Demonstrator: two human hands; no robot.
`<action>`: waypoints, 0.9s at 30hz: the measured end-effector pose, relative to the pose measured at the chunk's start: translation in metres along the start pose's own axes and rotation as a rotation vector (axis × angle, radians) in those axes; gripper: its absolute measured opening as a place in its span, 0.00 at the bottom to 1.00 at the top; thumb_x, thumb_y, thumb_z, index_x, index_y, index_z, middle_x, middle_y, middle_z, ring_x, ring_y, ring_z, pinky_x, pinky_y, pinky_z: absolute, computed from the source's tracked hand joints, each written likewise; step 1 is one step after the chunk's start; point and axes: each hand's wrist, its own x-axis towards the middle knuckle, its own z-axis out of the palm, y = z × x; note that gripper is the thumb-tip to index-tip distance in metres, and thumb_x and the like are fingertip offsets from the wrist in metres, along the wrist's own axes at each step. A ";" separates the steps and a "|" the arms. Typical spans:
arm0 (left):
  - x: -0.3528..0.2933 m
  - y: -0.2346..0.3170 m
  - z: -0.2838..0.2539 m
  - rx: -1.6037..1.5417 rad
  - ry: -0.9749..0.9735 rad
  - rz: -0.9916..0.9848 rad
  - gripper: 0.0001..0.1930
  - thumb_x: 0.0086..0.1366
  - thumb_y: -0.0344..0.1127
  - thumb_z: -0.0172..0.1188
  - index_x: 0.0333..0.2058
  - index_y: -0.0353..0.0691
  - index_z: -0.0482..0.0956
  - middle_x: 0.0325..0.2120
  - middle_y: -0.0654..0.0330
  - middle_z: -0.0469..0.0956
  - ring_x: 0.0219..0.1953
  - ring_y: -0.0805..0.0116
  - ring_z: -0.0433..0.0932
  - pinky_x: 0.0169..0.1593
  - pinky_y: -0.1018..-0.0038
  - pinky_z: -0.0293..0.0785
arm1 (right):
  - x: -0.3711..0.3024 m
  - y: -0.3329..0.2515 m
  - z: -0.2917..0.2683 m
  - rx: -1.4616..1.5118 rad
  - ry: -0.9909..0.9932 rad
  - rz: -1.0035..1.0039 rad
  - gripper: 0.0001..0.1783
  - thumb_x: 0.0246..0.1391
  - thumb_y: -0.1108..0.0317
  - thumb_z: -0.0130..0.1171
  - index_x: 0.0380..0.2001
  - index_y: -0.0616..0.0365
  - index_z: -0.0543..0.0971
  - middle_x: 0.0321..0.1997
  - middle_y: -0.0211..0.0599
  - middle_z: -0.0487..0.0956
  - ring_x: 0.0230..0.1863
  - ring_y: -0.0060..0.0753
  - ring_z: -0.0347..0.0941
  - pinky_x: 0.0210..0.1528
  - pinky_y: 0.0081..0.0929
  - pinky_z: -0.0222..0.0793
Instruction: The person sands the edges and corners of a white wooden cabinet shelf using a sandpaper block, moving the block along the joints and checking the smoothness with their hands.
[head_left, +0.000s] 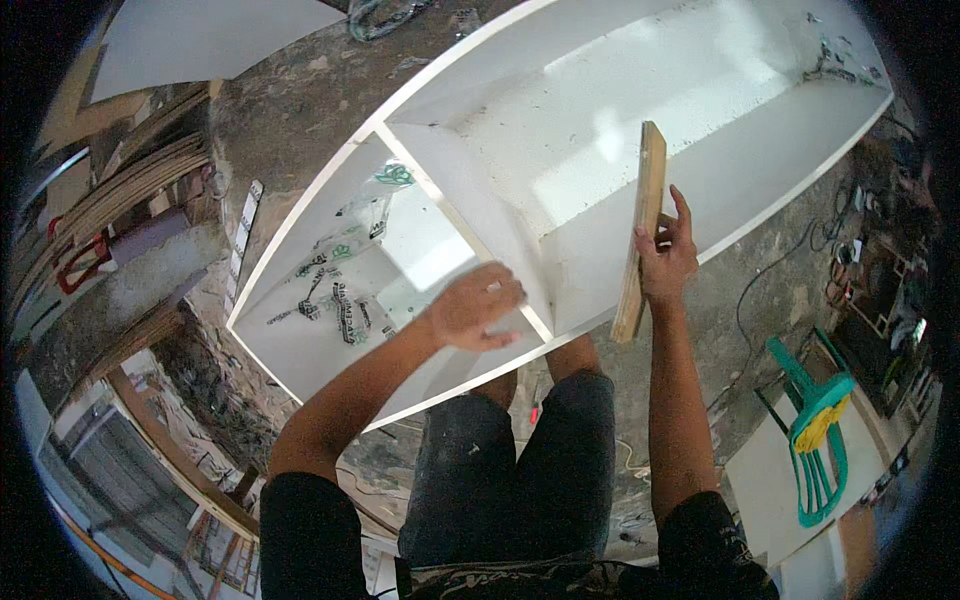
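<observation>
My right hand is closed round a wooden strip, held nearly upright over the near side of a large white box. The index finger of that hand points up, away from the wood. My left hand is over the pale top edge of the box's divider, close to the near wall. Its fingers look loosely curled and blurred, with the thumb apart; whether it holds anything is unclear. Crumpled clear printed plastic lies in the smaller left compartment.
A green plastic chair with a yellow cloth on it is at the lower right, next to a white board. Stacked boards line the left side. A dark cable crosses the stained floor at right.
</observation>
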 end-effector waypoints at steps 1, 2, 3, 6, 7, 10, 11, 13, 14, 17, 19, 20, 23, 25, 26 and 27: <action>0.004 0.013 0.009 -0.101 -0.074 -0.008 0.27 0.58 0.53 0.65 0.50 0.39 0.80 0.47 0.52 0.77 0.54 0.49 0.74 0.62 0.53 0.71 | -0.001 -0.002 -0.001 -0.001 0.001 0.014 0.47 0.46 0.55 0.72 0.69 0.48 0.63 0.41 0.47 0.85 0.33 0.35 0.83 0.37 0.33 0.80; 0.004 0.019 0.013 -0.069 -0.075 0.134 0.25 0.60 0.51 0.63 0.49 0.39 0.80 0.47 0.52 0.77 0.53 0.49 0.75 0.62 0.52 0.70 | 0.000 -0.007 0.002 0.008 0.002 0.026 0.48 0.46 0.56 0.72 0.70 0.48 0.63 0.42 0.47 0.85 0.33 0.35 0.83 0.38 0.33 0.80; 0.006 0.015 0.014 -0.072 -0.082 0.130 0.24 0.60 0.50 0.64 0.49 0.39 0.80 0.47 0.52 0.77 0.53 0.49 0.75 0.61 0.52 0.70 | -0.002 -0.006 0.002 0.005 -0.002 0.047 0.48 0.45 0.56 0.73 0.70 0.47 0.63 0.43 0.47 0.85 0.34 0.36 0.83 0.38 0.33 0.80; 0.001 -0.025 -0.006 -0.059 -0.138 0.028 0.22 0.59 0.47 0.66 0.46 0.38 0.80 0.45 0.53 0.78 0.52 0.50 0.76 0.59 0.55 0.72 | -0.004 -0.004 0.005 -0.085 -0.014 0.082 0.49 0.45 0.55 0.73 0.70 0.43 0.62 0.43 0.46 0.85 0.36 0.39 0.83 0.41 0.36 0.79; 0.004 -0.035 -0.023 -0.027 -0.173 -0.057 0.21 0.58 0.46 0.68 0.44 0.37 0.80 0.44 0.53 0.79 0.51 0.51 0.76 0.58 0.57 0.74 | -0.003 -0.004 0.002 -0.120 -0.014 0.083 0.49 0.45 0.54 0.73 0.70 0.42 0.62 0.43 0.45 0.85 0.36 0.40 0.83 0.41 0.36 0.79; 0.013 -0.038 -0.066 0.162 0.011 0.081 0.17 0.56 0.41 0.68 0.42 0.39 0.81 0.43 0.55 0.80 0.51 0.52 0.77 0.59 0.58 0.73 | 0.002 -0.002 0.002 -0.103 0.010 0.075 0.49 0.42 0.50 0.73 0.68 0.41 0.65 0.42 0.44 0.85 0.36 0.40 0.83 0.41 0.37 0.78; 0.016 -0.032 -0.068 0.181 0.015 0.072 0.16 0.57 0.40 0.67 0.42 0.40 0.81 0.43 0.55 0.81 0.51 0.54 0.78 0.59 0.59 0.73 | 0.001 -0.002 0.003 -0.101 0.020 0.073 0.49 0.42 0.50 0.74 0.68 0.41 0.65 0.42 0.43 0.85 0.36 0.39 0.83 0.41 0.37 0.78; 0.015 -0.032 -0.067 0.255 -0.028 0.059 0.14 0.57 0.37 0.65 0.42 0.42 0.82 0.43 0.57 0.81 0.51 0.56 0.78 0.60 0.59 0.72 | 0.000 -0.003 0.003 -0.070 0.027 0.079 0.49 0.41 0.49 0.74 0.68 0.41 0.66 0.41 0.42 0.85 0.34 0.38 0.83 0.41 0.37 0.78; 0.018 -0.038 -0.069 0.310 -0.070 0.060 0.13 0.57 0.36 0.64 0.42 0.43 0.82 0.43 0.58 0.81 0.51 0.58 0.78 0.61 0.60 0.72 | 0.000 -0.005 0.001 -0.057 0.034 0.080 0.49 0.41 0.49 0.74 0.67 0.41 0.66 0.41 0.42 0.85 0.33 0.38 0.83 0.41 0.37 0.77; 0.013 -0.052 -0.087 0.401 -0.013 0.020 0.11 0.57 0.35 0.63 0.41 0.46 0.82 0.43 0.64 0.81 0.52 0.63 0.78 0.64 0.60 0.69 | -0.001 -0.008 0.004 -0.074 0.048 0.078 0.48 0.41 0.48 0.74 0.67 0.42 0.67 0.38 0.40 0.85 0.31 0.36 0.82 0.38 0.34 0.77; 0.016 -0.060 -0.100 0.457 -0.075 0.042 0.11 0.57 0.36 0.65 0.40 0.47 0.82 0.43 0.65 0.81 0.50 0.63 0.78 0.63 0.60 0.70 | -0.001 -0.003 0.004 -0.046 0.079 0.014 0.46 0.42 0.50 0.74 0.66 0.44 0.69 0.38 0.39 0.85 0.30 0.32 0.81 0.36 0.31 0.77; 0.016 -0.062 -0.106 0.465 -0.059 0.030 0.11 0.56 0.36 0.66 0.40 0.47 0.82 0.42 0.65 0.81 0.49 0.63 0.78 0.62 0.60 0.70 | -0.003 -0.001 0.008 -0.023 0.085 -0.011 0.45 0.43 0.51 0.73 0.66 0.45 0.69 0.37 0.38 0.85 0.29 0.30 0.81 0.35 0.30 0.77; 0.025 -0.069 -0.121 0.483 -0.046 0.002 0.11 0.56 0.35 0.67 0.39 0.47 0.83 0.40 0.65 0.81 0.47 0.63 0.78 0.58 0.59 0.72 | -0.003 0.006 0.006 0.188 0.084 -0.132 0.42 0.46 0.55 0.73 0.65 0.49 0.71 0.38 0.38 0.84 0.29 0.26 0.80 0.35 0.27 0.77; 0.031 -0.060 -0.121 0.493 -0.094 -0.015 0.11 0.55 0.35 0.68 0.38 0.45 0.83 0.38 0.65 0.82 0.45 0.61 0.79 0.54 0.58 0.75 | -0.001 0.012 0.007 0.278 0.084 -0.147 0.40 0.47 0.57 0.72 0.64 0.51 0.71 0.38 0.39 0.84 0.31 0.26 0.80 0.35 0.26 0.77; 0.032 -0.053 -0.121 0.451 -0.122 0.011 0.12 0.54 0.35 0.68 0.38 0.45 0.84 0.38 0.65 0.82 0.45 0.61 0.79 0.54 0.58 0.75 | 0.000 0.010 0.008 0.331 0.083 -0.154 0.39 0.48 0.57 0.72 0.64 0.51 0.72 0.39 0.39 0.84 0.32 0.26 0.80 0.36 0.25 0.78; 0.034 -0.049 -0.110 0.385 -0.143 0.044 0.12 0.54 0.36 0.69 0.38 0.44 0.84 0.38 0.65 0.82 0.44 0.60 0.79 0.53 0.58 0.76 | -0.001 0.012 0.004 0.297 0.082 -0.140 0.40 0.48 0.55 0.69 0.65 0.53 0.70 0.41 0.43 0.83 0.36 0.28 0.80 0.37 0.25 0.76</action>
